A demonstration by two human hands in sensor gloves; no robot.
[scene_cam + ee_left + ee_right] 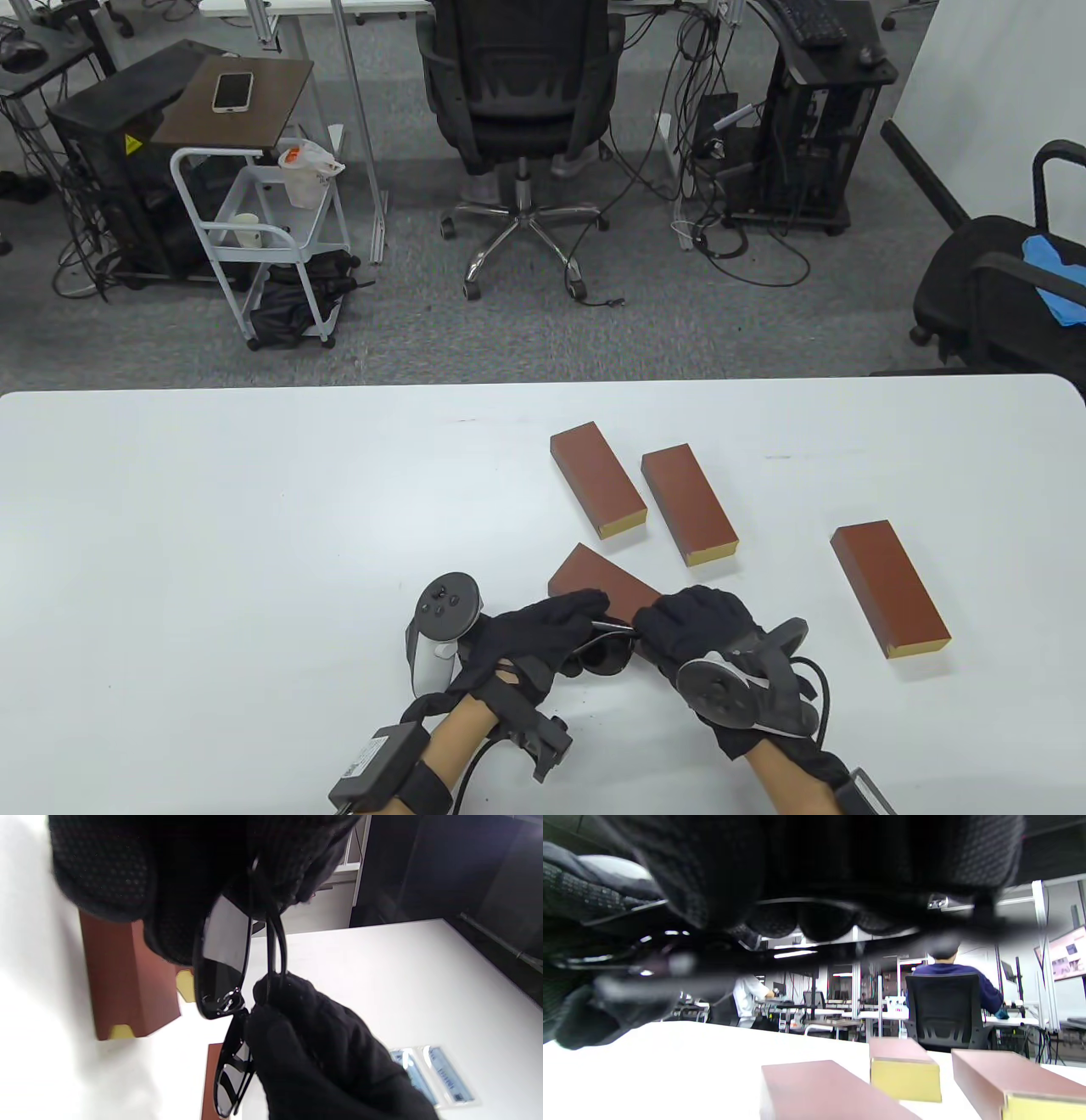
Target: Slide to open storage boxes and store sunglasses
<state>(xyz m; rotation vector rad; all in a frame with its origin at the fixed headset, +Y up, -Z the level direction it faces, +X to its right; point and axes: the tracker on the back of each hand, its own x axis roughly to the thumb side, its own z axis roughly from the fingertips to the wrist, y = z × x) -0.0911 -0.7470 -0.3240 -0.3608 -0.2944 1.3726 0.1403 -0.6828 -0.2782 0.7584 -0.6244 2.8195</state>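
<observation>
Both hands, left and right, pinch black sunglasses above the white surface; four brown boxes lie nearby; beyond, grey carpet, office chair, white cart.

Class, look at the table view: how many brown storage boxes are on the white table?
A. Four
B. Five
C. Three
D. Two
A. Two boxes lie side by side mid-table, one sits alone to the right, and a fourth lies just beyond the left hand and right hand, which hold the black sunglasses between them.
</observation>
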